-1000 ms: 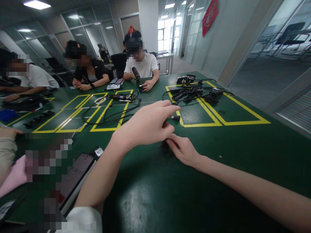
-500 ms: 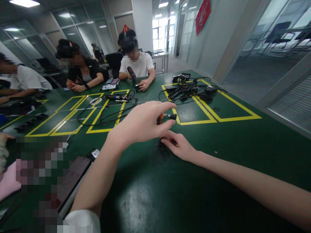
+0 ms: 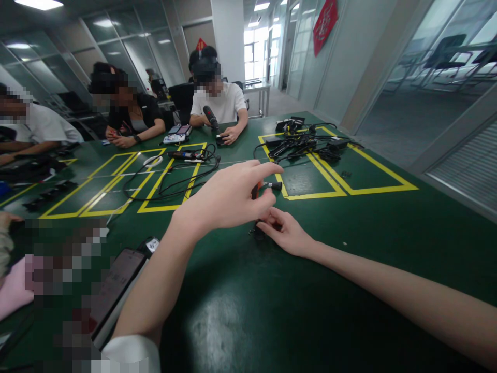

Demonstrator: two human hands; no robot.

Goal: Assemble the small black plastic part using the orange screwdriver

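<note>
Saw at far left a co-worker's sleeve at the edge of view, then a phone on the green table near the left forearm. Noted, beyond, a dark corded device amid yellow tape outlines, and next a person in a white top with a black-and-red tool tilted in one hand. Found the left hand over the middle, back upward, thumb and forefinger spread in a wide curve, with a patch of orange showing in the gap; could not tell of any hold on that, with the other fingers hidden. Saw a small black part low at the tabletop below the left thumb, a slim black-and-silver thing farther off, then the right hand, nearly closed, pinching the black part with thumb and fingertips. Made out, farther right, a tangle of black cables, with small loose pieces near.
</note>
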